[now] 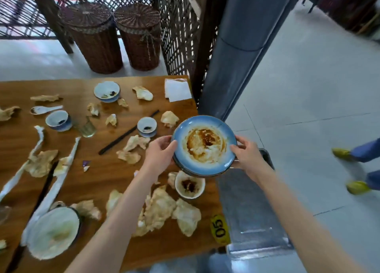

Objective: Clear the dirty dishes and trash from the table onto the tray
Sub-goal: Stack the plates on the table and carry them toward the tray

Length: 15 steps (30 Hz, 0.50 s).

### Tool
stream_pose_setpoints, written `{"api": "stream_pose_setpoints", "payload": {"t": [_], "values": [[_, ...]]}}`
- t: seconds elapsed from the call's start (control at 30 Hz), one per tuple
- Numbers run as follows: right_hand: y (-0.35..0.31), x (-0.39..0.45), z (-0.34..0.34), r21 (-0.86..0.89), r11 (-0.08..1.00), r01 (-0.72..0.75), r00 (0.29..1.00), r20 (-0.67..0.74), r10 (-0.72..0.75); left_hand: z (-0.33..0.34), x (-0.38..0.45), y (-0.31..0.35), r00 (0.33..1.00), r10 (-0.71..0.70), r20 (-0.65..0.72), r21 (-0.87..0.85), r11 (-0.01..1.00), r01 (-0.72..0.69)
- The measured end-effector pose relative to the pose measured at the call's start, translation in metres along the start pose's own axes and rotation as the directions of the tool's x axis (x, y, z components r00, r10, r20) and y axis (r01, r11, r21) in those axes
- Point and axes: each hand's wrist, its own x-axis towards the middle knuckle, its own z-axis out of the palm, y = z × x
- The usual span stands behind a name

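Both hands hold the blue plate (204, 144) at the table (102, 180) edge. The left hand (159, 154) grips its left rim with the thumb on top; the right hand (249, 157) pinches the right rim likewise. It looks like stiff glazed ceramic, heavy, breakable, slick with brown sauce, probably stacked on another; opposite rims suit it, kept level. Beyond the left hand lie crumpled napkins (135, 143), small bowls (147, 127) and chopsticks (127, 133).

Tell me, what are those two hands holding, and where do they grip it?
A sauce-smeared blue plate, held by its rim: left hand on one edge, right hand on the opposite one.
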Motion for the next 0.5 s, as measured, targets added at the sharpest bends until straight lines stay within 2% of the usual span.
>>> {"api": "stream_pose_setpoints", "payload": {"t": [0.27, 0.5], "values": [[0.023, 0.067, -0.137, -0.081, 0.996, -0.024, 0.999, 0.046, 0.028, 0.163, 0.007, -0.007, 0.997, -0.067, -0.047, -0.068, 0.996, 0.063], [0.084, 0.152, -0.191, -0.146, 0.988, -0.058, 0.997, 0.043, 0.065, 0.261, 0.048, -0.044, 0.985, -0.134, -0.109, 0.025, 0.990, 0.137]]}}
